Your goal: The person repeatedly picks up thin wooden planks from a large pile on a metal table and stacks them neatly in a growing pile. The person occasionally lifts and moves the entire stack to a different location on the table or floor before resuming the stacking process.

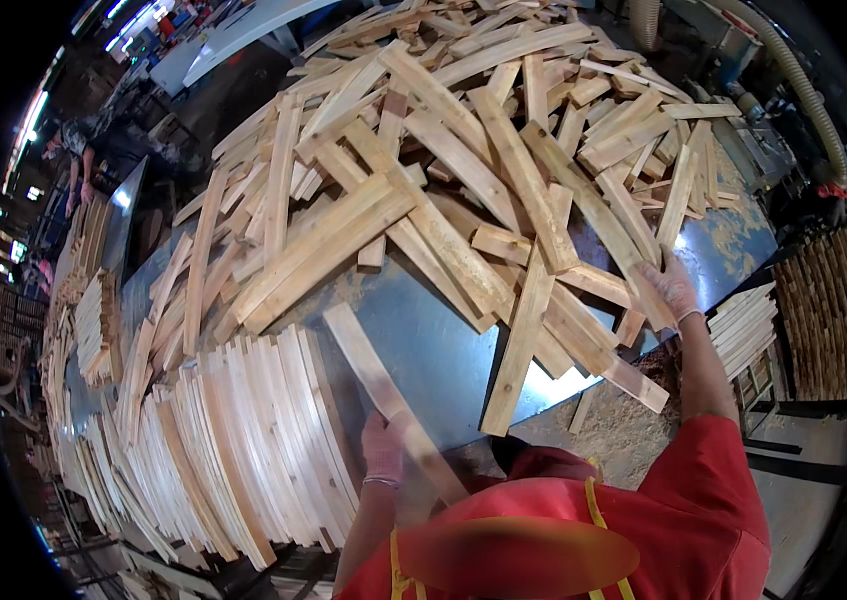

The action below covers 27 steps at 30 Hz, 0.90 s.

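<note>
In my left hand (383, 450), covered by a thin glove, is a pale wooden board (379, 372), held near its lower end and tilted over the table's front edge. My right hand (669, 286), also gloved, is closed around the near end of a longer wooden board (588, 203) at the right side of a jumbled heap of boards (463, 165). Some of that hand's fingers are hidden by the board. Beside my left hand, a tight row of boards (243, 440) stands on edge.
The shiny metal table (423, 350) carries the heap. At right are a small stack of pale strips (743, 325) and a tall stack of wood (836, 305). A ribbed hose (813, 85) hangs at the back right. Another person (93, 150) stands far left.
</note>
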Motion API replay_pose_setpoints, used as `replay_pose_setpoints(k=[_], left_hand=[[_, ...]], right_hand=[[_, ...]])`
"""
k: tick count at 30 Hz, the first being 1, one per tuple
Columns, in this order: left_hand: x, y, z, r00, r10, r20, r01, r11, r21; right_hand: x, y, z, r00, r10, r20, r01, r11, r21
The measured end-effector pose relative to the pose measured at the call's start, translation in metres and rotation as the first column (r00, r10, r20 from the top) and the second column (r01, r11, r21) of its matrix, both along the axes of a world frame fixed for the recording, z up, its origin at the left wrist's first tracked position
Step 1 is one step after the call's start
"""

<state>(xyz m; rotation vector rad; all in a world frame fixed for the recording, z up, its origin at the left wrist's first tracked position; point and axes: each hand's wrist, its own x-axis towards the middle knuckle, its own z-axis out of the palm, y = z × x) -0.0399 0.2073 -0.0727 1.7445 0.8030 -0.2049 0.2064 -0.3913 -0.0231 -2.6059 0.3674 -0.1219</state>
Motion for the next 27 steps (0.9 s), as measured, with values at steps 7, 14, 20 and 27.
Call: replay_pose_setpoints(k=[7, 14, 20, 27], left_hand=[[-0.029, 0.047, 0.067, 0.997, -0.072, 0.0, 0.046, 0.637, 0.77], [-0.042, 0.072, 0.05, 0.963, -0.211, -0.166, 0.221, 0.271, 0.937], [-0.116, 0.051, 0.052, 0.948, -0.318, -0.022, 0.22, 0.601, 0.769], [-0.136, 0.038, 0.047, 0.845, -0.306, -0.439, 0.521, 0.284, 0.805]], right_hand=[[-0.055, 0.123, 0.091, 0.969, 0.158, -0.189, -0.086, 0.935, 0.343], [-0.129, 0.293, 0.045, 0.852, 0.511, -0.109, -0.161, 0.454, 0.876], [-0.169, 0.485, 0.058, 0.529, 0.719, -0.451, -0.478, 0.691, 0.542], [-0.183, 0.538, 0.03, 0.449, 0.867, -0.215, -0.7, 0.491, 0.519]])
